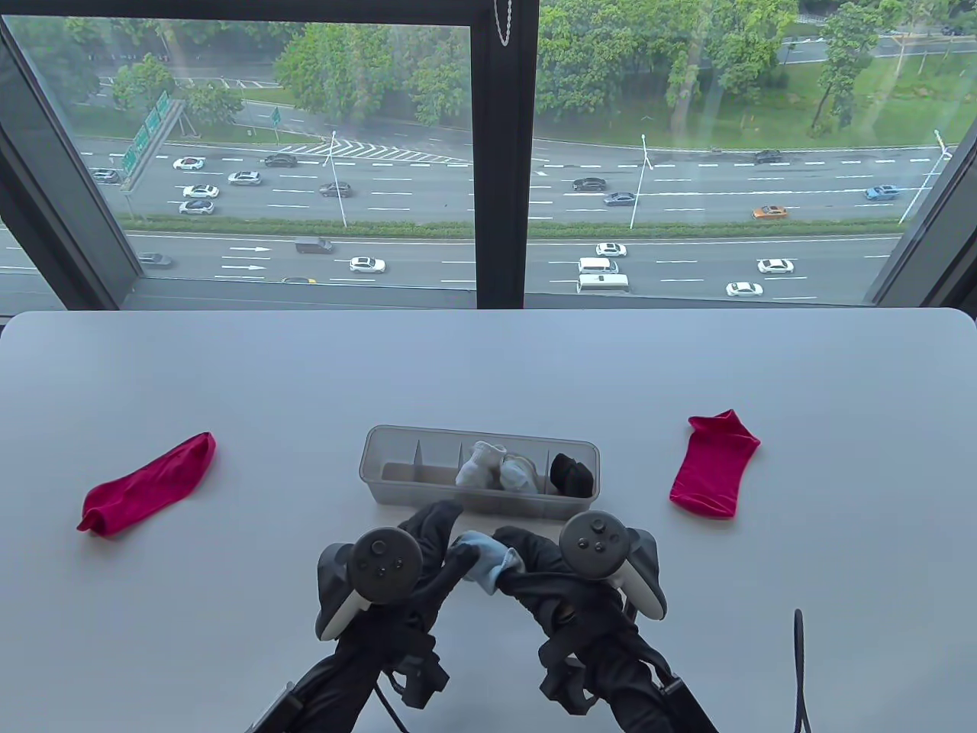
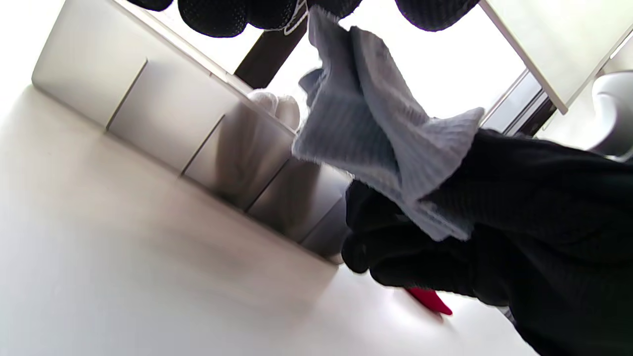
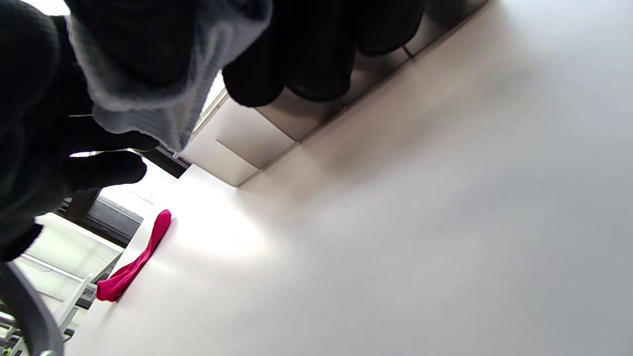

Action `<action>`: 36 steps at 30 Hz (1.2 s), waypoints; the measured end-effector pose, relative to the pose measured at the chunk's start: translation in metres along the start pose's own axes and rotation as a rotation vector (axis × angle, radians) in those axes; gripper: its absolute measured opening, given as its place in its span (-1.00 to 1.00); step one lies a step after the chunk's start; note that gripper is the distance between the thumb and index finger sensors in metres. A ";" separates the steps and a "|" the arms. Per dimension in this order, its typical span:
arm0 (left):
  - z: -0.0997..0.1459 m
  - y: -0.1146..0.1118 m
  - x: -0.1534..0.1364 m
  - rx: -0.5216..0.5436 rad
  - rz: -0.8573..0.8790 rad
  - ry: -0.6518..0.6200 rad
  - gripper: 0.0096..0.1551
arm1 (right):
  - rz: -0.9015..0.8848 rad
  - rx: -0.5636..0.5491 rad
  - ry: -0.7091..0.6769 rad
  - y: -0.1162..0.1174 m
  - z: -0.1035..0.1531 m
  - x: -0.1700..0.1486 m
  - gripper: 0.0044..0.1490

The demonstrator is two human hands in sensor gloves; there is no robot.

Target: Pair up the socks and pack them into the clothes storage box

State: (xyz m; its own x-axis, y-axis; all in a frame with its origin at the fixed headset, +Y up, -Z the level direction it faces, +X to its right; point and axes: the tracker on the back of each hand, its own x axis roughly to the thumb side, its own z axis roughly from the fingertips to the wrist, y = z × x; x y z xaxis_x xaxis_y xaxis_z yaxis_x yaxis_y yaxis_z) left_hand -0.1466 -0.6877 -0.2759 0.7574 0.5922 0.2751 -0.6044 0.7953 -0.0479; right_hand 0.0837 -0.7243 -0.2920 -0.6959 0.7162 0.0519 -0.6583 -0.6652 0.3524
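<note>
Done: a white pair and a black pair are sitting rolled in the box — white in a middle compartment, black in the one at the right end. The compartments toward the left end are showing nothing inside.

In hand: a blue sock bundle is being worked just in front of the box, near the table's front edge, off the surface as far as the wrist views show. I judge it to be a pair being rolled or folded; whether it is one sock or two cannot be told.

Left hand: the left hand is holding the blue bundle from the left, fingertips curled onto the cloth at its upper edge.

Right hand: the right hand is gripping the same bundle from the right, with cloth wrapped over its fingers.

Left to do: one red sock is lying toward the table's left edge and the other red sock toward the right edge — well apart, unpaired, neither touched.

Progress: by my reckoning two pairs are packed, a third is being finished for the box, and the red pair is remaining to be gathered, matched and stowed — somewhat past halfway.
</note>
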 end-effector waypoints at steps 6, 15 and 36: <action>0.001 -0.020 0.014 -0.192 -0.100 -0.078 -0.23 | -0.050 -0.009 0.030 0.003 0.000 0.002 -0.23; -0.003 -0.022 0.003 -0.103 -0.021 -0.017 -0.62 | -0.248 0.162 0.001 0.010 -0.007 -0.005 -0.25; -0.019 -0.024 -0.029 -0.219 0.280 0.042 -0.64 | -0.399 0.194 0.010 0.012 -0.009 -0.014 -0.34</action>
State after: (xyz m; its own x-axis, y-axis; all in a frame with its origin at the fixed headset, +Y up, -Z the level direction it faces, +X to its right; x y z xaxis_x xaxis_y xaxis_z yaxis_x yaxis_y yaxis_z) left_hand -0.1494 -0.7219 -0.3010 0.5825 0.7920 0.1826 -0.7258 0.6080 -0.3217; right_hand 0.0832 -0.7439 -0.2972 -0.4016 0.9062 -0.1321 -0.8106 -0.2846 0.5118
